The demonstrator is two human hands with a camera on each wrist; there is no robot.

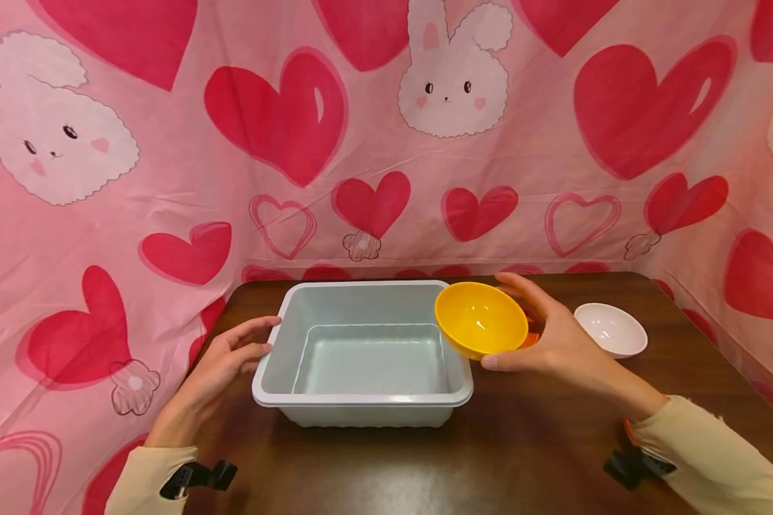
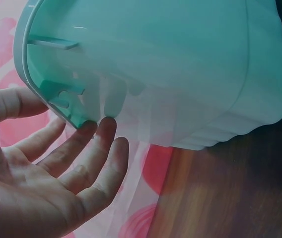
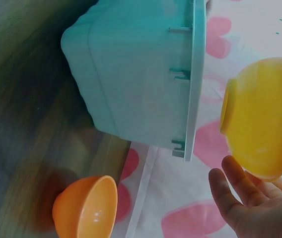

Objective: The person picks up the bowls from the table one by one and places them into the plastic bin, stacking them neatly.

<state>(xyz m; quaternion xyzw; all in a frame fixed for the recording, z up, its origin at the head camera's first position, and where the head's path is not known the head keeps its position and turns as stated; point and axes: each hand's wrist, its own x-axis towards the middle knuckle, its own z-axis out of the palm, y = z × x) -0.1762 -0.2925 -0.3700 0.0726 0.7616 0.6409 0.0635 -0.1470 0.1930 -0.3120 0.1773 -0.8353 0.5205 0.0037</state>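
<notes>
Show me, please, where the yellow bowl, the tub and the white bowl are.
yellow bowl (image 1: pixel 479 317), head view, inside of the bowl
tub (image 1: pixel 367 357), head view, bare floor of the tub
white bowl (image 1: pixel 612 329), head view, inside of the bowl

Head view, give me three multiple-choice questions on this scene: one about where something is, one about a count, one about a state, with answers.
1. Where is the white bowl?
A. inside the tub
B. on the table, right of the right hand
C. in the left hand

2. How many bowls show across the views?
A. one
B. two
C. three

3. How is the grey tub?
A. empty
B. full of bowls
C. upside down

Answers:
1 B, it sits on the table beyond the right hand.
2 C, yellow bowl, white bowl, and orange bowl in the right wrist view.
3 A, its bare floor shows; the left hand touches its rim.
</notes>
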